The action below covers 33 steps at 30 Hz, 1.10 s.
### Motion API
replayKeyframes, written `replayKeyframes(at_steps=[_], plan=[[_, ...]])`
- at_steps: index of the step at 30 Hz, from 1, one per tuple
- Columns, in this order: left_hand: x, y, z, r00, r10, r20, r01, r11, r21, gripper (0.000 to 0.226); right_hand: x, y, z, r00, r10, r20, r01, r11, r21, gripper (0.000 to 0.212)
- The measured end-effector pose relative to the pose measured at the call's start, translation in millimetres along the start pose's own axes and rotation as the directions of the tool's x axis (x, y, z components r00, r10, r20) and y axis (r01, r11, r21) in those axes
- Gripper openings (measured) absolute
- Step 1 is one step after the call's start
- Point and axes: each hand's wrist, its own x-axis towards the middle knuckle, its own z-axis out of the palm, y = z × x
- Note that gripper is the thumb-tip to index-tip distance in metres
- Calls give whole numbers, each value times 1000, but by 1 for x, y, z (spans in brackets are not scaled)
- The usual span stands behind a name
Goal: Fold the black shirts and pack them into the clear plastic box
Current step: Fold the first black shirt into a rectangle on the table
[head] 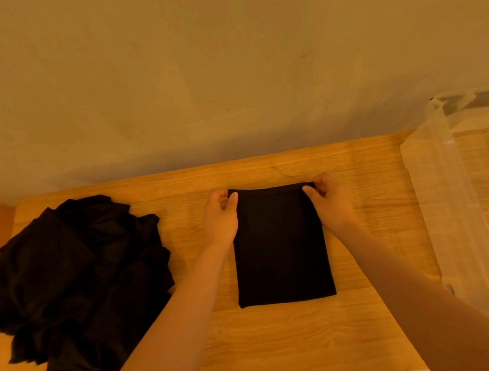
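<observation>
A folded black shirt (281,248) lies as a flat upright rectangle in the middle of the wooden table (273,343). My left hand (221,218) pinches its far left corner between thumb and fingers. My right hand (328,198) pinches its far right corner the same way. A crumpled pile of black shirts (78,289) sits at the table's left side. The clear plastic box (466,215) stands at the right edge, and no clothes show inside it.
A plain wall rises just behind the table's far edge. Bare wood lies between the folded shirt and the box, and in front of the shirt. An orange surface shows past the table's left edge.
</observation>
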Motion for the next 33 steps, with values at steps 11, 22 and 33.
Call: replayKeyframes(at_steps=[11,22,33], plan=[[2,-10,11,977,114,-178,-63,961,269,22,-5,2,9,992,-96,-78,89,992,-91,23],[-3,-4,1,928,203,-313,-101,944,314,20,-1,-6,15,982,-126,-141,56,906,-419,33],[-11,-53,5,780,429,456,-570,187,800,75,-14,30,35,836,-478,271,509,490,-707,71]])
